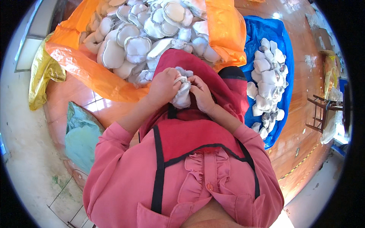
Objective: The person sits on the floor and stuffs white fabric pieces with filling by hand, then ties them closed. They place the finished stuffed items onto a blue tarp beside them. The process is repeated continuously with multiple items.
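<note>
Bright — glare on glossy floor (300, 98) — edges bent, corners black.

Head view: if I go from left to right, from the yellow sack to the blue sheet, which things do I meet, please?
Yellow sack, teal sack, left hand, white fabric piece, right hand, blue sheet.

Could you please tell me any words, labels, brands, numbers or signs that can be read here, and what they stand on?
There is no readable text in this view.
White fabric piece between the left hand and right hand: none legible.
Orange bag and blue sheet: none legible.
Brown box at far right: too small and blurred to tell.
</note>
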`<state>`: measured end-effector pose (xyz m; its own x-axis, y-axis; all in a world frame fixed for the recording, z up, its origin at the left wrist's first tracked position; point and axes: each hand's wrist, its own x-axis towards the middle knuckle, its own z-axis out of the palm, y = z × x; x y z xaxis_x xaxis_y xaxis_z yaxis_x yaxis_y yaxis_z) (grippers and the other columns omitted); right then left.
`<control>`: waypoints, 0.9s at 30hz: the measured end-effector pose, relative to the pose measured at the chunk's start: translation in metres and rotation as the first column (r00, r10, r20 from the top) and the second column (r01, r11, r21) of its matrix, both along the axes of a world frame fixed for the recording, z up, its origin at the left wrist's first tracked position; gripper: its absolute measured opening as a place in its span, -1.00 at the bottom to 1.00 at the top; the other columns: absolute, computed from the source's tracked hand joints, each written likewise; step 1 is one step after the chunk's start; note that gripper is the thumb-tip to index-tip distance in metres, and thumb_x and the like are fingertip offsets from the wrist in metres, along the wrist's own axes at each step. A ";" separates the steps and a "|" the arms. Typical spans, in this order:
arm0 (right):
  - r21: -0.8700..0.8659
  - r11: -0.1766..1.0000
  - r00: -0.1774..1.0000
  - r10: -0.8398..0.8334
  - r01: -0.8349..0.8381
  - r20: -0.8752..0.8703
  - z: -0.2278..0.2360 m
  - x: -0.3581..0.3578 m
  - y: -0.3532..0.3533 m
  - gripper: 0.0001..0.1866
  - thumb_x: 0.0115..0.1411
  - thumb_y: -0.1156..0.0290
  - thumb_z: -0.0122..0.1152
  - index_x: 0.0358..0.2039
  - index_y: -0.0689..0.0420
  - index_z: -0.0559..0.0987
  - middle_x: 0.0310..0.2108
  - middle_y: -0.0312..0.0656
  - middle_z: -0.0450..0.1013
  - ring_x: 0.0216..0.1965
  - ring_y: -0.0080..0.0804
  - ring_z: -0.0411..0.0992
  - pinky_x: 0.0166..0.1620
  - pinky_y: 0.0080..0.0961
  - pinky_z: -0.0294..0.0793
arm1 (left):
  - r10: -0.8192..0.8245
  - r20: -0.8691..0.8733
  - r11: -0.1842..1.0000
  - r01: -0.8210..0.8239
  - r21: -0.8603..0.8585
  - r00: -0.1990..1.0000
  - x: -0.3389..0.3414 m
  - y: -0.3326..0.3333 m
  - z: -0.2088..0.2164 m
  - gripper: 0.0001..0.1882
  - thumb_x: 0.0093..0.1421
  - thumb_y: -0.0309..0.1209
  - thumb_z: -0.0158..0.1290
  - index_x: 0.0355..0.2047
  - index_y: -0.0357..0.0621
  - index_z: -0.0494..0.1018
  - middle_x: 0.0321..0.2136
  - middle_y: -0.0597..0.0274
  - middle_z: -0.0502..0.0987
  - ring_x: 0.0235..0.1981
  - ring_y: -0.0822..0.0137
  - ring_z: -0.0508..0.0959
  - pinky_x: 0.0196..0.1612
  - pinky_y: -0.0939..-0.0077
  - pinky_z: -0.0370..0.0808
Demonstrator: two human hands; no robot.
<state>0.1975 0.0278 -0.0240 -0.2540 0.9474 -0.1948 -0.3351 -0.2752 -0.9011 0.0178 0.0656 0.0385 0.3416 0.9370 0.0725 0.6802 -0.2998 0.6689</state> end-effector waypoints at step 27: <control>0.308 0.891 0.771 0.070 -0.334 0.633 0.025 0.001 0.006 -0.79 0.02 0.36 0.36 -0.35 0.15 0.57 -0.42 -0.15 0.43 -0.34 -0.25 0.46 -0.24 -0.40 0.45 | -0.148 -0.041 0.963 0.135 -0.234 0.988 -0.037 -0.026 0.003 -0.72 -0.09 -0.49 0.24 -0.36 -0.21 0.41 -0.35 0.00 0.43 -0.25 -0.06 0.47 -0.19 0.15 0.41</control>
